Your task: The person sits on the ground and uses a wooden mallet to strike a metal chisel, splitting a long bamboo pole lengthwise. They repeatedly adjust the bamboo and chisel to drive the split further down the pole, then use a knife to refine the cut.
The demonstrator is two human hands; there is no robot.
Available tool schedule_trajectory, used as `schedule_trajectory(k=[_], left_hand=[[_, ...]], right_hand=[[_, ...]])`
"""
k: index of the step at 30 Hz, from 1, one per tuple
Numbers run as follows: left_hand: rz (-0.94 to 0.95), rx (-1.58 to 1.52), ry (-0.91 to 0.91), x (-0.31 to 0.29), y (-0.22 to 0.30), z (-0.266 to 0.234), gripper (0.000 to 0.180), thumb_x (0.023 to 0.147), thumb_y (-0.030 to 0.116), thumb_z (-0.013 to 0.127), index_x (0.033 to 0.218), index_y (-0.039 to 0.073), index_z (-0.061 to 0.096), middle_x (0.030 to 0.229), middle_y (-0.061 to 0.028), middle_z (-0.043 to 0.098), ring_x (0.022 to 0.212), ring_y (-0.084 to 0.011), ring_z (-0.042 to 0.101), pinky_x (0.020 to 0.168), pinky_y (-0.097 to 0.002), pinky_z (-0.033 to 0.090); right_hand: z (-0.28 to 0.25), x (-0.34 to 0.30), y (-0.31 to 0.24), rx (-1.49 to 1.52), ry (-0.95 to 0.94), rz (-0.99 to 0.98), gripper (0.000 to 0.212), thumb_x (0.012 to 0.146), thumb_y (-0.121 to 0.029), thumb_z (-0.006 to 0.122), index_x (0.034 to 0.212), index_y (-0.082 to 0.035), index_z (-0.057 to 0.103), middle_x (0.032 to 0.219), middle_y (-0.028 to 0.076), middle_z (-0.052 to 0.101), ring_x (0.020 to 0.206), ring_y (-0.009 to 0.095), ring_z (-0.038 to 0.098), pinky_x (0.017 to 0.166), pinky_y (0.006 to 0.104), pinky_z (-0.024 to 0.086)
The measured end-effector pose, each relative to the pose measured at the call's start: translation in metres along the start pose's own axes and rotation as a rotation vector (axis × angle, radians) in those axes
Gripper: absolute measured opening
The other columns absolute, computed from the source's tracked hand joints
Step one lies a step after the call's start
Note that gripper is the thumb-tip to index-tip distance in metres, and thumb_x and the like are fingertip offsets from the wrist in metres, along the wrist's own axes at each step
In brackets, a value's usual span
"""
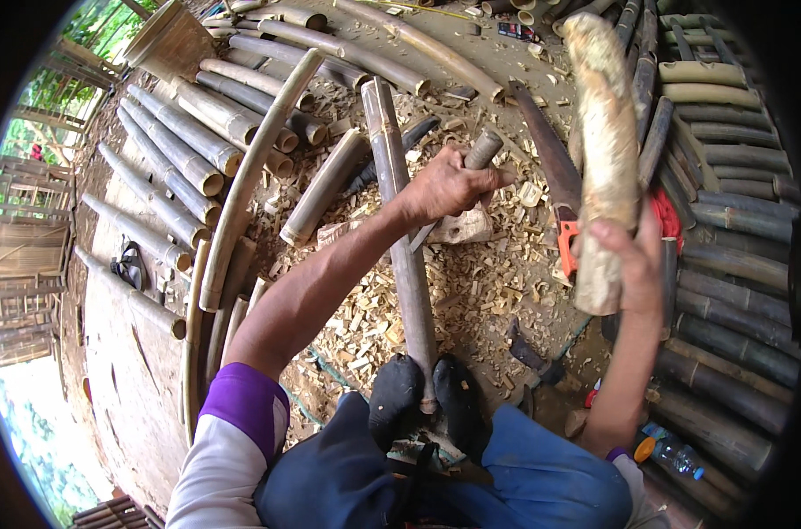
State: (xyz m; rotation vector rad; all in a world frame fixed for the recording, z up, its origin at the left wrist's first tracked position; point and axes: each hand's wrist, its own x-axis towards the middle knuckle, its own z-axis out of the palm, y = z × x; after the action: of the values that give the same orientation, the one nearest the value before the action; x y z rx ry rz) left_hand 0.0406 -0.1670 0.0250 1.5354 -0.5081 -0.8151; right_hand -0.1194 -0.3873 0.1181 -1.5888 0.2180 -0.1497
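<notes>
My left hand [453, 187] is closed around a chisel [483, 148]; its round grey-brown handle end sticks out above the fist. The narrow blade slants down to the side of a bamboo pole [409, 273]. That pole runs away from me, its near end between my dark-covered feet [398, 397]. Beside the pole, under my left hand, lies a pale wood block [464, 227]. On the right, my right hand [628, 260] wraps round the lower part of a thick, rough wooden club [605, 115], which is held raised, away from the chisel.
A handsaw [546, 145] with an orange handle lies beside the club. Wood chips [365, 309] cover the ground. Cut bamboo lengths [180, 145] lie at left, and stacked bamboo [726, 238] fills the right. A plastic bottle [678, 457] lies near my right forearm; a bucket [167, 44] stands far left.
</notes>
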Motion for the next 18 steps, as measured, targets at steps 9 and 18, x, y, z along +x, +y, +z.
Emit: schedule_trajectory(k=[9,18], left_hand=[[0.081,-0.112,-0.015,-0.013,0.000,-0.009,0.023,0.098,0.025,0.073,0.097,0.003,0.073,0.068,-0.0010,0.062,0.050,-0.0057,0.050,0.045,-0.0262,0.041],[0.078,-0.088,-0.014,-0.016,-0.006,-0.008,0.025,0.099,0.028,0.075,0.092,0.005,0.071,0.065,0.0024,0.059,0.051,-0.0051,0.049,0.047,-0.0260,0.039]], right_hand=[[-0.006,0.079,-0.038,-0.496,0.038,-0.372,0.058,0.091,-0.034,0.078,0.128,0.007,0.059,0.112,0.018,0.071,0.094,0.022,0.074,0.078,0.0342,0.062],[0.026,0.058,-0.068,-0.313,-0.149,-0.153,0.082,0.080,-0.037,0.085,0.139,0.008,0.050,0.113,0.019,0.068,0.089,0.022,0.073,0.081,0.0327,0.063]])
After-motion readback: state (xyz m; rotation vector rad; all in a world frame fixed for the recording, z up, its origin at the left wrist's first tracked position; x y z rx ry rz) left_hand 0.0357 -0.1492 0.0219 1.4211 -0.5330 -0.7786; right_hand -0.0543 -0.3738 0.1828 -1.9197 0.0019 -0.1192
